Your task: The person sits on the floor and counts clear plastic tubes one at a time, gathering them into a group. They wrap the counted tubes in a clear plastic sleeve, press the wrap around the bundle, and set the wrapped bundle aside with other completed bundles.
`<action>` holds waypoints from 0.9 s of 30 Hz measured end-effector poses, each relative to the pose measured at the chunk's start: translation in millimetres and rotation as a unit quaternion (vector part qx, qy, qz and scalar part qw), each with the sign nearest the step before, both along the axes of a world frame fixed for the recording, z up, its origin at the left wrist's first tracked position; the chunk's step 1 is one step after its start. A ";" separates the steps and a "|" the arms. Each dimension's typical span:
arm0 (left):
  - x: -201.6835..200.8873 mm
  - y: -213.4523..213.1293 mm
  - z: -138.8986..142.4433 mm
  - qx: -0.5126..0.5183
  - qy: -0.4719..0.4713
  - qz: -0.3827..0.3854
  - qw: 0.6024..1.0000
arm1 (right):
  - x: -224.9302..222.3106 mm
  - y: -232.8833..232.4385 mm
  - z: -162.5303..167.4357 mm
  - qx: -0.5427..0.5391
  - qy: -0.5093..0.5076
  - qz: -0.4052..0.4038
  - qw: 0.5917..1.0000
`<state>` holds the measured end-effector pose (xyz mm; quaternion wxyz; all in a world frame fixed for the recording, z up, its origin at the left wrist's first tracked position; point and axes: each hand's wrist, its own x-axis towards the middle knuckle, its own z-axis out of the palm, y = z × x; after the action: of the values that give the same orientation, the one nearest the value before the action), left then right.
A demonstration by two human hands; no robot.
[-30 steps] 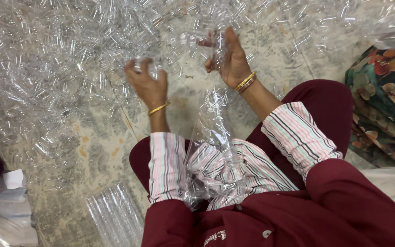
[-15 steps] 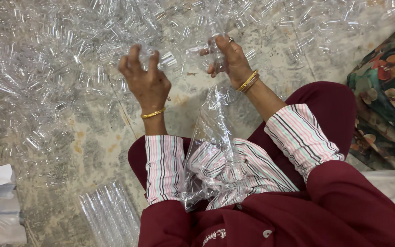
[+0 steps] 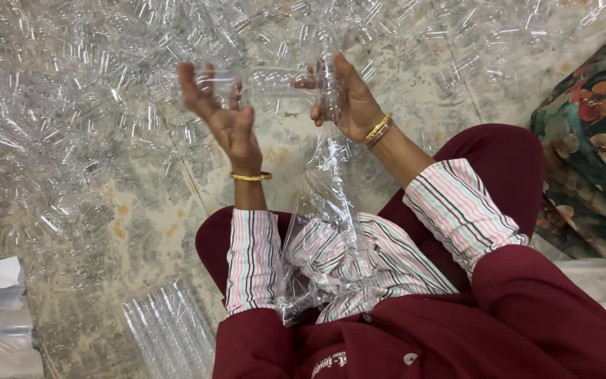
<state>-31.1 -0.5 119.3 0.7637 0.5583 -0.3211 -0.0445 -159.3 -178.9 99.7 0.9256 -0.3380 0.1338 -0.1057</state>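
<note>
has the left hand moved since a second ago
Yes. The left hand has lifted off the tube pile and now meets the right hand on a clear tube.

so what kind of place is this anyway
Probably a small packing workshop run on the floor: a heap of clear plastic tubes covers the worn stone floor, a packed bundle lies nearby, and a clear plastic bag sits open in the lap.

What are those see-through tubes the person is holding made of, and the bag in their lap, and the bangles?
The tube held between the left hand and right hand looks like clear, glossy plastic, possibly glass: fully see-through with bright glints. The bag seems thin plastic film, since it crinkles and shines. The bangles look like polished gold-coloured metal.
</note>
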 end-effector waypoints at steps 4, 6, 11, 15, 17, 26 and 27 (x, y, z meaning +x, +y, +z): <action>-15.6 -9.8 -6.1 0.105 -0.062 -0.073 0.990 | -0.2 0.2 -4.2 0.001 -0.007 0.008 1.000; -18.7 -13.8 -8.8 0.045 -0.040 -0.058 0.996 | -0.7 0.3 -5.9 0.019 -0.015 0.005 1.000; -12.8 -19.9 -15.5 -0.144 0.098 -0.042 0.984 | -2.8 2.8 -9.5 0.113 -0.130 0.093 0.981; -13.9 -20.6 -22.4 -0.152 0.292 -0.191 0.924 | -5.4 6.6 -10.2 0.172 -0.153 0.145 0.962; -15.5 -19.3 -23.6 -0.155 0.342 -0.238 0.896 | -5.9 6.5 -8.8 0.181 -0.158 0.153 0.958; 1.3 29.7 18.1 -0.250 0.319 -0.119 0.906 | -2.6 13.0 7.0 -0.097 -0.097 0.205 0.969; -2.8 38.9 22.4 -0.251 0.312 -0.117 0.909 | -3.0 16.8 7.7 -0.134 -0.080 0.221 0.963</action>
<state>-33.9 38.4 141.8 0.9290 0.2644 -0.1300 -0.2239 -162.3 -162.1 107.4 0.8800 -0.4702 -0.0345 0.0577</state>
